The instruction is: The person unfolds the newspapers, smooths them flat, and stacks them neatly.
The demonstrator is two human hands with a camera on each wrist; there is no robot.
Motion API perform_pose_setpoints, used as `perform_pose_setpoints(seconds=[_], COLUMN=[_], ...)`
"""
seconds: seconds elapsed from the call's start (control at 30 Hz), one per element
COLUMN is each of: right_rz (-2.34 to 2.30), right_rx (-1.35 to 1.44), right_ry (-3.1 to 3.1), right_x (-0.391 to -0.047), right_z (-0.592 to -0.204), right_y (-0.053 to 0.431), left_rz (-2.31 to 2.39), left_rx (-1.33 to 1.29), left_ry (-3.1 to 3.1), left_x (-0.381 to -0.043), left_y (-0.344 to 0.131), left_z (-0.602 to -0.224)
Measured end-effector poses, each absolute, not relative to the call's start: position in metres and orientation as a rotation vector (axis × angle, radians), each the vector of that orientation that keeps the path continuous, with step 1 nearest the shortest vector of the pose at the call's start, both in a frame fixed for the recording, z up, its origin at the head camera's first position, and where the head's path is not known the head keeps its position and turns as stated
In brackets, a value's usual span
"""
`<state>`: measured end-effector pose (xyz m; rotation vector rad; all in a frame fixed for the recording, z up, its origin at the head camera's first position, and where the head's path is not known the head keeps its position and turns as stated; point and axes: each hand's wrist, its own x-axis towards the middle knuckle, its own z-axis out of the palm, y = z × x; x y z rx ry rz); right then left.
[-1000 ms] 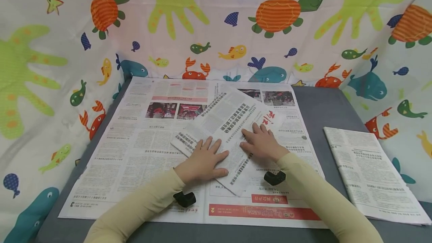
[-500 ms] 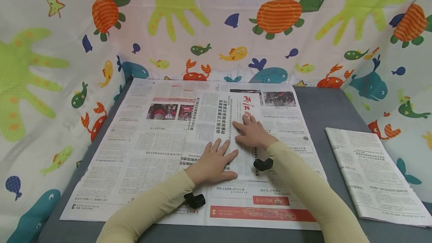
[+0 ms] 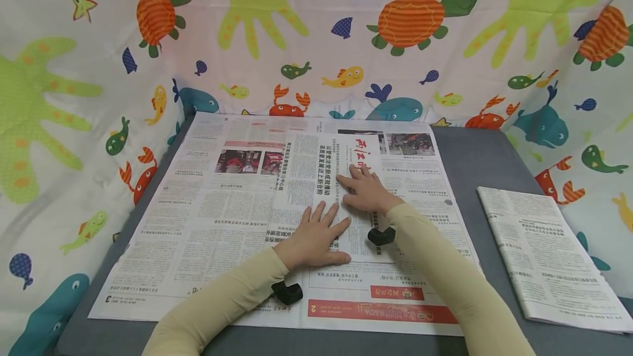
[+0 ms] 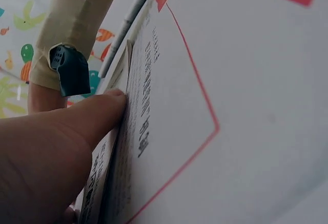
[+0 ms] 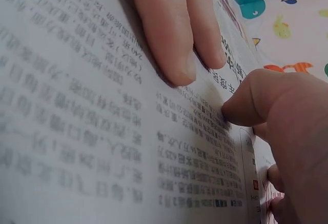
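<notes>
a person in pale sleeves point(image 3: 212, 298) rests both hands on a folded newspaper point(image 3: 304, 174), fingers extended and apart, gripping nothing. the left hand point(image 3: 316, 239) lies nearer the person, its thumb by the paper's near edge; the right hand point(image 3: 368, 188) rests just ahead of it and to its right, fingertips near red printed characters point(image 3: 361, 151). beneath the hands and stretching out around them, a larger newspaper point(image 3: 188, 229) lies unfolded on a gray table point(image 3: 467, 163). well to the right of the right hand, another newspaper point(image 3: 549, 257) lies folded, apart from the larger one. across from me, beyond the hands, hangs cloth point(image 3: 323, 43) printed with turtles, crabs and whales.
</notes>
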<state>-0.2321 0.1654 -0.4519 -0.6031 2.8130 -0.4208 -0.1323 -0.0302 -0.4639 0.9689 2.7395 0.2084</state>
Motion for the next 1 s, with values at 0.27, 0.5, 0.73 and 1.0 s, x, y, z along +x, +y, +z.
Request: perform_pose_setpoints(seconds=[0.27,0.5,0.73,1.0], right_rz=[-0.421,-0.448,-0.498,-0.484], right_rx=[-0.665,-0.606,-0.541,-0.55], right_ry=[2.833,2.884,2.933,2.976], right_x=[-0.221,-0.193,-0.163,-0.15], right_z=[-0.455,-0.462,-0.464,-0.465], right_y=[0.188,0.237,0.268,0.276], left_rz=[0.226,0.242,0.241,0.312], left_rx=[0.966,0.958,0.912,0.906], left_ry=[2.748,2.738,2.732,2.707], left_x=[-0.129,-0.129,-0.13,-0.131], left_y=[-0.027,-0.027,-0.029,-0.023], left_z=[-0.463,-0.464,-0.462,-0.461])
